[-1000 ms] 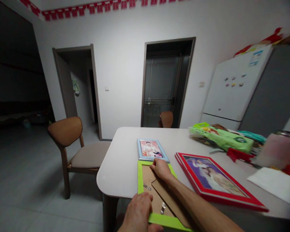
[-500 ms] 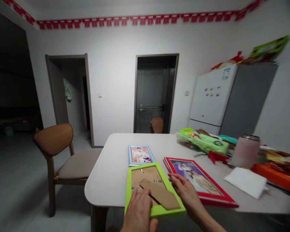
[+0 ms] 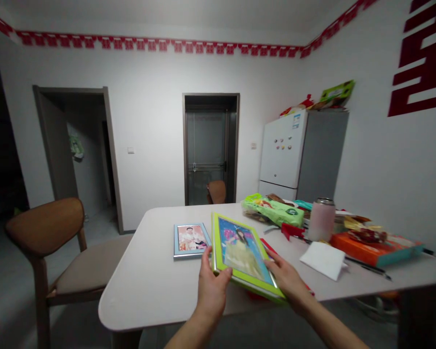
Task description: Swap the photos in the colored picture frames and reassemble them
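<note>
Between my two hands, a lime-green picture frame (image 3: 241, 252) is held up at a tilt with its photo side facing me. My left hand (image 3: 212, 281) grips its left edge and lower corner, thumb on the front. On its right edge, my right hand (image 3: 285, 274) is closed, fingers partly behind the frame. Below and behind it lies a red picture frame (image 3: 269, 246), mostly hidden, with only its edges showing. A light-blue picture frame (image 3: 181, 251) with a photo lies on the table to the left, just beyond my left hand.
On the white table (image 3: 148, 286), a pink tumbler (image 3: 321, 220), folded white tissue (image 3: 323, 259), green snack bag (image 3: 274, 211) and orange box (image 3: 370, 247) stand to the right. A wooden chair (image 3: 47, 228) is at the left. A fridge (image 3: 283, 155) stands behind.
The lime-green frame has been lifted and turned from its brown back to its photo side, now covering most of the red frame. Both hands now grip its sides. The view has swung right.
</note>
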Demonstrator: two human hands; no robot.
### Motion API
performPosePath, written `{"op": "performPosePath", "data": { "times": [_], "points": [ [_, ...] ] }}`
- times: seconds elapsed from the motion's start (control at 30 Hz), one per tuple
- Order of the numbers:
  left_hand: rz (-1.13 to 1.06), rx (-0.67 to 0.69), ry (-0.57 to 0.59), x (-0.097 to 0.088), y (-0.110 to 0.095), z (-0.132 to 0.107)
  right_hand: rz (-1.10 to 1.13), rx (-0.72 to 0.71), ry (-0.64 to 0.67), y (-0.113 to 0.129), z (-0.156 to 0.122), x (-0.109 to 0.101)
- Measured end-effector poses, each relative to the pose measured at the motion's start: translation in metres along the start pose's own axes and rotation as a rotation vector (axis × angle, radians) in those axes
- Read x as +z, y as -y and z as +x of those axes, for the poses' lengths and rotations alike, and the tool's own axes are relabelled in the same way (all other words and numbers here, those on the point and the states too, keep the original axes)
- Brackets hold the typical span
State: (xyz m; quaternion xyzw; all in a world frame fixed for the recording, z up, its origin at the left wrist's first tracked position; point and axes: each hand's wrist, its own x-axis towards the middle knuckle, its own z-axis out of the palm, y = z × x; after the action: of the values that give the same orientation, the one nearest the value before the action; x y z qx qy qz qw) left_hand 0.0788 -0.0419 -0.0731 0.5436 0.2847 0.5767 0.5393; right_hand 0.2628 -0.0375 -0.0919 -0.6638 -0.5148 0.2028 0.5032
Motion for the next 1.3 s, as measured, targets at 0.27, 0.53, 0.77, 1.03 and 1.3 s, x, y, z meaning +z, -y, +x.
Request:
{"op": "performPosePath", "data": {
  "times": [0.27,0.53,0.77,1.03,1.3],
  "points": [
    [0.364,-0.126,0.089,0.036,0.070,0.016,-0.489,0.046,0.053,-0.054,0.067,-0.060],
    [0.531,-0.151,0.111,0.011,0.070,0.017,-0.646,0.021,0.005,-0.047,0.070,-0.049],
    [0.630,-0.186,-0.034,-0.063,0.063,0.019,-0.604,-0.542,0.290,0.022,0.041,0.090],
    [0.529,-0.229,-0.157,-0.105,0.057,0.021,-0.646,-0.557,0.356,0.029,0.044,0.180],
    [0.153,-0.454,0.053,-0.124,0.051,-0.061,-0.508,-0.619,0.409,0.018,-0.045,0.138]
  ]
}}
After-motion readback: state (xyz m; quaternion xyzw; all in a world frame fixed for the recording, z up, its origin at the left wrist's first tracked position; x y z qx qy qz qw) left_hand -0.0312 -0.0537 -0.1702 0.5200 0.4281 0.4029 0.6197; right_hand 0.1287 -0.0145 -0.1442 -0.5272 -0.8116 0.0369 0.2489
